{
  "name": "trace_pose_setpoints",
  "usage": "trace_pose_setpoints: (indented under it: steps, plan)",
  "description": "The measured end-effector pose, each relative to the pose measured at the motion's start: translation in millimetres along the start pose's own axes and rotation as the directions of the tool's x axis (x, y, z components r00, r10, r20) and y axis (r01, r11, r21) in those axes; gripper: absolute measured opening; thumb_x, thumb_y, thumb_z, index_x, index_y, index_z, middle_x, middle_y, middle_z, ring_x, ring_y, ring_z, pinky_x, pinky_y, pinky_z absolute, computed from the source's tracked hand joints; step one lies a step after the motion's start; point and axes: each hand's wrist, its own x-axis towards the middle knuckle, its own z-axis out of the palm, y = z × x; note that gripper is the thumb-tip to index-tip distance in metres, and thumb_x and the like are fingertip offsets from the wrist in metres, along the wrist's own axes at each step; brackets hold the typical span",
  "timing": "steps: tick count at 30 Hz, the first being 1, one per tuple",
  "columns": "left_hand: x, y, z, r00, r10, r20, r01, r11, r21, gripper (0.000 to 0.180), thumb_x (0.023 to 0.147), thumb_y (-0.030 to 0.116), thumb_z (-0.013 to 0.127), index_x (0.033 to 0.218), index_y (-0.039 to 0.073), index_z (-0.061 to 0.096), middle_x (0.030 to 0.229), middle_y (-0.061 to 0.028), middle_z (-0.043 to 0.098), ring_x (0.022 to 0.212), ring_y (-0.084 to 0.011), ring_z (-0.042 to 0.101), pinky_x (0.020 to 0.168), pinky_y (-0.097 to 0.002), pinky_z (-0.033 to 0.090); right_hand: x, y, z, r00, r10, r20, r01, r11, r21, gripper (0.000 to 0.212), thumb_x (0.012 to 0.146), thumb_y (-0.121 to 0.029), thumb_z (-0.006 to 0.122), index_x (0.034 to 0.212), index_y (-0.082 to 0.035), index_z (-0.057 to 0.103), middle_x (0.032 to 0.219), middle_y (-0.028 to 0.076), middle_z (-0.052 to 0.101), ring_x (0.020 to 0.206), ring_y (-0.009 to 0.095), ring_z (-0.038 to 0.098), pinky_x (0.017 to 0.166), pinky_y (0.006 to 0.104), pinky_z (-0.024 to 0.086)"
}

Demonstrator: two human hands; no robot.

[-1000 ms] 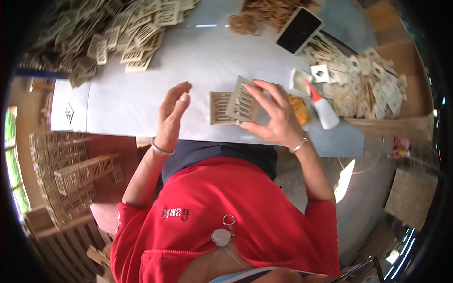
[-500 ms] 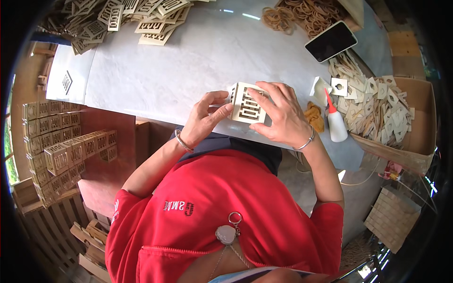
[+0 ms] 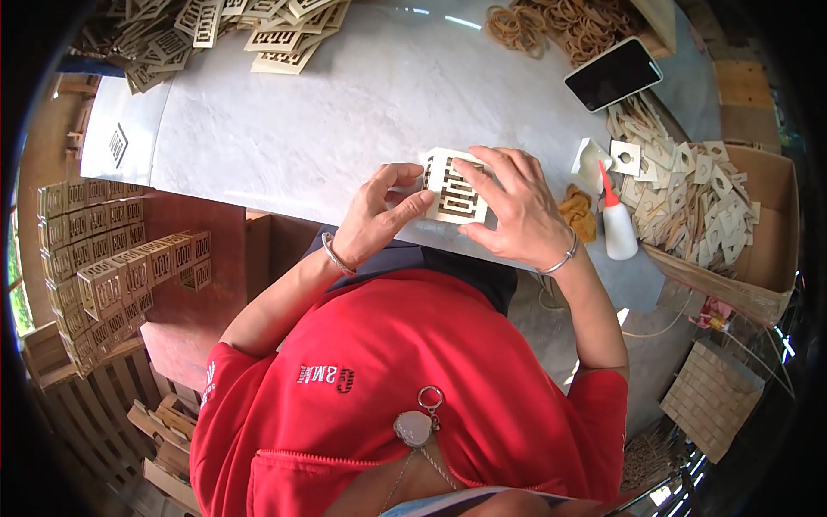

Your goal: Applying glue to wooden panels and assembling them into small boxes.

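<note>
Over the table's near edge I hold a small pale wooden lattice box point(image 3: 455, 196), its panels cut through with slotted patterns. My left hand point(image 3: 379, 211) is at its left side, the thumb against the near-left edge and the fingers curled behind. On the other side my right hand point(image 3: 521, 211) grips the box, with fingers over its top right and the thumb at the lower right corner. Parts of the box's right side are hidden by the right fingers. Right of that hand stands a white glue bottle point(image 3: 619, 231) with a red nozzle, beside a crumpled ochre cloth point(image 3: 578, 214).
A cardboard box point(image 3: 771, 215) and the table beside it hold thin wooden squares with holes point(image 3: 689, 194). Farther back lie a phone point(image 3: 613, 74) and rubber bands point(image 3: 594, 26). Slotted panels point(image 3: 289, 39) are heaped far left; finished-looking lattice boxes point(image 3: 108, 280) are stacked at left.
The left fingers and thumb have shifted slightly right along the lattice box. Both hands still hold it, and the whole view has moved a little.
</note>
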Motion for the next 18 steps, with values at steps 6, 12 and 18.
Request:
trace_pose_setpoints:
  steps: [6,12,18]
  plan:
    - [0.6,-1.9,-1.1,0.999,-0.029,0.022,0.028,0.999,0.034,0.047,0.088,0.027,0.066,0.121,-0.003,0.052,0.112,-0.0145,0.058,0.101,-0.0193,0.057,0.084,-0.0317,0.048,-0.8,0.7,2.8,1.000,0.010,0.003,-0.010,1.000,0.011,0.075,0.060,-0.020,0.079,0.127,-0.005,0.050,0.127,0.013,0.047,0.115,0.029,0.045,0.098,0.0409,0.035]
    - [0.6,1.2,-0.6,0.998,-0.061,0.015,0.061,0.998,0.022,0.045,0.089,0.024,0.065,0.120,-0.004,0.051,0.108,-0.0144,0.061,0.098,-0.0180,0.058,0.082,-0.0297,0.049,-6.2,5.2,5.0,0.995,0.072,-0.068,-0.063,0.990,0.125,0.077,0.067,-0.032,0.079,0.131,-0.004,0.046,0.129,0.014,0.046,0.121,0.031,0.043,0.102,0.0430,0.035]
    - [3.0,-6.4,0.2,0.999,-0.037,-0.004,0.037,0.999,0.008,0.046,0.086,0.027,0.067,0.116,-0.005,0.054,0.104,-0.0209,0.064,0.097,-0.0253,0.063,0.078,-0.0340,0.052,-32.0,21.7,43.1,0.886,0.461,-0.048,-0.288,0.629,0.723,0.067,0.082,-0.035,0.071,0.131,0.001,0.043,0.123,0.019,0.054,0.113,0.029,0.055,0.093,0.0376,0.047]
